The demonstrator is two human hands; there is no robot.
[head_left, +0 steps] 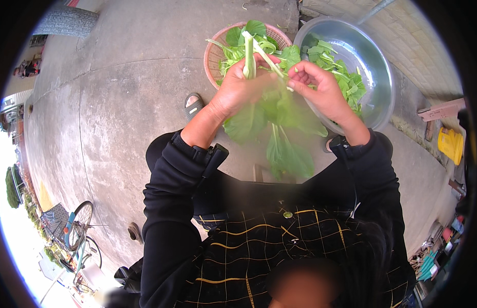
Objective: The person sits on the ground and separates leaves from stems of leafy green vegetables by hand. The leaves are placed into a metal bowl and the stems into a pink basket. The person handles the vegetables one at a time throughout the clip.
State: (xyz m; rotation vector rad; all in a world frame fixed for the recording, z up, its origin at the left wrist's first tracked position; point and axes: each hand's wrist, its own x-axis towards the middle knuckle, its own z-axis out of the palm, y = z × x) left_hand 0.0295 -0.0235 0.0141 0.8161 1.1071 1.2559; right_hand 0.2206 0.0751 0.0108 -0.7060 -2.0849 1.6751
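Note:
My left hand (240,86) is wrapped around a bunch of leafy greens. Their thick pale stalks (249,54) point away from me, and the broad green leaves (288,152) hang down toward my lap, partly blurred. My right hand (319,86) has its thumb and fingertips at a thin pale stem (268,57) of the same bunch, with a small green bit on a finger. Beyond my left hand stands a pink plastic basket (211,63) holding whole greens. A metal basin (383,77) with torn leaves (350,82) along its left side is beyond my right hand.
A tiled wall (415,50) runs close behind the basin. A yellow bucket (450,146) is at the right. On the concrete floor (119,104) to the left are a bicycle (80,235) and a shoe (135,233). My sandalled foot (194,106) is below the basket.

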